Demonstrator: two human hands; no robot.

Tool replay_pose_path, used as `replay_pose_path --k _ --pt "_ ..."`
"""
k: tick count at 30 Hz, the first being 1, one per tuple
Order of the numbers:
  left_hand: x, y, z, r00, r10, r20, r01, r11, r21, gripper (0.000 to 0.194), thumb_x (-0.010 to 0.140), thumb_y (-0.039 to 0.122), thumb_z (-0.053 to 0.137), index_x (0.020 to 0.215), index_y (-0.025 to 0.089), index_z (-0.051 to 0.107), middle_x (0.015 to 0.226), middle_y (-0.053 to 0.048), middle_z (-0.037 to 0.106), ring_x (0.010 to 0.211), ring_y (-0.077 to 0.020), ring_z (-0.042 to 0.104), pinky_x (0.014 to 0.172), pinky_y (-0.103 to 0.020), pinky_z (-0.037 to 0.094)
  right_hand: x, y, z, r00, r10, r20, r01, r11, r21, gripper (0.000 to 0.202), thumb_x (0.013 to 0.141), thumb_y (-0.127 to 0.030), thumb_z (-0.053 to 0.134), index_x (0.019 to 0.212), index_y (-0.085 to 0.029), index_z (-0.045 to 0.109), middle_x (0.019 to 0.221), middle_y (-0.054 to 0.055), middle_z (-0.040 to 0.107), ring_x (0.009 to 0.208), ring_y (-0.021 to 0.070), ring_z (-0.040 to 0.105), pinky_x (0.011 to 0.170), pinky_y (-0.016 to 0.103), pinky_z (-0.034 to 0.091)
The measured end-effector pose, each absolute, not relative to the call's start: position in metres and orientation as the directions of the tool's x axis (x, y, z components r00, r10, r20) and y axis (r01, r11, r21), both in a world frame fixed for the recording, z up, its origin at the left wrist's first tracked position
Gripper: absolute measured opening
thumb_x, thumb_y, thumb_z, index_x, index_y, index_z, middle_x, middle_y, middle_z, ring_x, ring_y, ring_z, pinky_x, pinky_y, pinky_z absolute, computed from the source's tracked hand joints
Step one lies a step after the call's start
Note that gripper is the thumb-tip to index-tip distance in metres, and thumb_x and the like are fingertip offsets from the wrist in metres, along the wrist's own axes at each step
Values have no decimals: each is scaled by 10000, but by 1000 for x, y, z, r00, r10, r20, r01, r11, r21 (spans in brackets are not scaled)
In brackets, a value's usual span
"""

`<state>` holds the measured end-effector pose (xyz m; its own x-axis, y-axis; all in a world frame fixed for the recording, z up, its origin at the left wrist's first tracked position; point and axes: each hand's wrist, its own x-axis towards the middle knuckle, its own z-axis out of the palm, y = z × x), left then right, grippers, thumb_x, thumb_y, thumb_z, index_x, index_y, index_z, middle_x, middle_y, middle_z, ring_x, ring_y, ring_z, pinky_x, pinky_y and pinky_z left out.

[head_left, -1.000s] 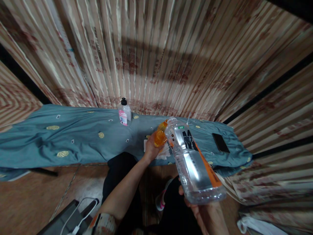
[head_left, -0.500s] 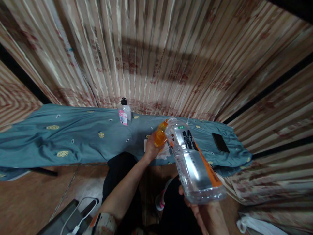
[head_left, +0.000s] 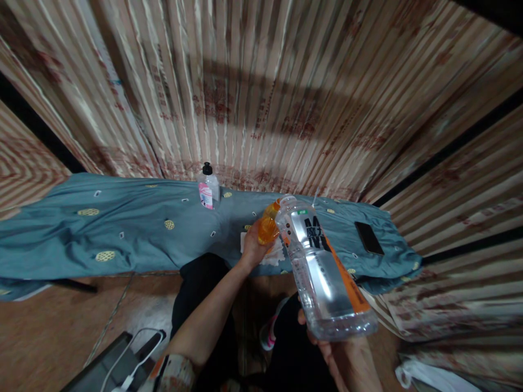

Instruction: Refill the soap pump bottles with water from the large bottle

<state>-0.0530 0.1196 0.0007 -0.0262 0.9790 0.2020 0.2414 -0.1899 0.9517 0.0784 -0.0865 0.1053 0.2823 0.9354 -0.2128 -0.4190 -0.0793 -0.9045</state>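
Observation:
My left hand (head_left: 254,246) is wrapped round a small orange bottle (head_left: 267,224) over the cloth-covered surface. In my right hand (head_left: 341,351) is a large clear bottle (head_left: 327,272) with a silver and orange label, gripped near its base. The large bottle is tilted, its neck up and to the left, and its mouth meets or overlaps the orange bottle's mouth; whether they touch is unclear. White tissue (head_left: 278,253) lies beneath the orange bottle.
On the teal cloth (head_left: 134,228) stand a clear bottle with a black cap (head_left: 208,188) at centre left and a black phone (head_left: 368,238) at right. Pleated curtains (head_left: 253,98) hang behind. A grey box with a white cable (head_left: 110,367) is at lower left.

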Motion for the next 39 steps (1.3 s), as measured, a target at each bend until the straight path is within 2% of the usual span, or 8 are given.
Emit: replay_pose_path --k 4,9,13,20,27,32,39 --pt "-54 119 2 -24 979 201 249 -189 950 684 634 109 780 1271 199 548 1257 -87 660 1205 -284 600 1070 -465 463 78 -89 102 299 934 -196 -428 -52 -902 550 756 -451 816 1240 -282 614 855 65 778 697 183 709 540 209 532" --pt "-54 119 2 -17 980 196 263 -184 947 720 619 98 788 1292 161 541 1255 -110 662 1194 -292 606 1066 -472 468 80 -90 99 298 939 -171 -428 -28 -903 549 727 -502 825 1195 -279 645 873 67 777 701 195 708 544 240 543" --pt "-54 119 2 -18 978 210 261 -198 945 723 609 103 798 1283 178 550 1253 -102 663 1193 -291 609 1071 -464 470 78 -88 104 290 938 -191 -418 -56 -907 532 749 -455 819 1211 -262 636 852 62 777 692 181 710 534 208 534" --pt "-54 118 3 -21 977 214 255 -201 946 687 631 131 791 1273 195 552 1232 -94 671 1181 -294 612 1057 -464 477 74 -88 108 311 933 -180 -416 -36 -909 596 730 -509 822 1226 -245 624 846 69 781 691 174 706 547 192 540" --pt "-54 120 -2 -20 976 216 230 -206 951 693 638 150 788 1285 186 546 1236 -96 665 1194 -289 603 1055 -454 476 75 -87 108 320 925 -204 -406 -61 -912 532 747 -422 828 1213 -256 631 839 58 778 689 181 710 537 201 540" --pt "-53 121 -5 -28 971 236 220 -224 949 682 638 167 797 1274 181 554 1210 -94 671 1160 -281 619 1026 -433 497 74 -87 109 323 929 -181 -412 -34 -911 637 701 -505 840 1251 -276 616 884 52 771 700 191 711 530 216 541" --pt "-53 119 0 -34 971 239 240 -224 945 641 647 170 792 1248 191 569 1216 -93 669 1181 -288 610 1048 -450 479 75 -87 106 316 923 -219 -428 -67 -901 574 720 -448 841 1215 -244 634 842 66 779 676 179 704 527 202 530"
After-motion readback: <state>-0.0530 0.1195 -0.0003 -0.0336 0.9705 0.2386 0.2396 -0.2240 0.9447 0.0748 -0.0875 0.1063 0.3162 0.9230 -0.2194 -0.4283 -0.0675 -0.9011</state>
